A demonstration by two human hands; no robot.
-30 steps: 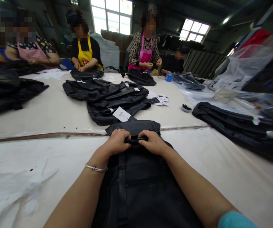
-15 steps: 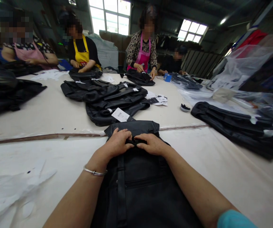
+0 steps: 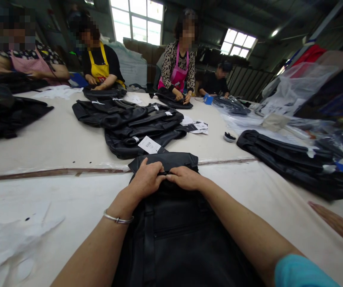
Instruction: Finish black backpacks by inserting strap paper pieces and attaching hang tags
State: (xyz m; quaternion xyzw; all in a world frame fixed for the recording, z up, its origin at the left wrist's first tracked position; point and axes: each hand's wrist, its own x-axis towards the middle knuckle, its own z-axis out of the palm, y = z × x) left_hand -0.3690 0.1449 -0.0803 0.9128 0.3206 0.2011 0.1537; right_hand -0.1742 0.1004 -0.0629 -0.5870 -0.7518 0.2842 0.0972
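A large black backpack lies before me, its top flap pointing away. My left hand pinches the black material just below the flap, thumb toward the middle. Close beside it, my right hand grips the same strip, and the two thumbs nearly touch. What exactly lies between the fingers is small and dark. A white tag rests just beyond the flap, near a pile of black bags.
Another black bag stack lies at the right, with a person's hand and forearm near it. Clear plastic covers the lower left. Several people work across the white table. A small dark roll sits right of centre.
My hands have drawn closer together, thumbs now nearly meeting at the strip. Another person's forearm has appeared at the right edge. The view has shifted slightly.
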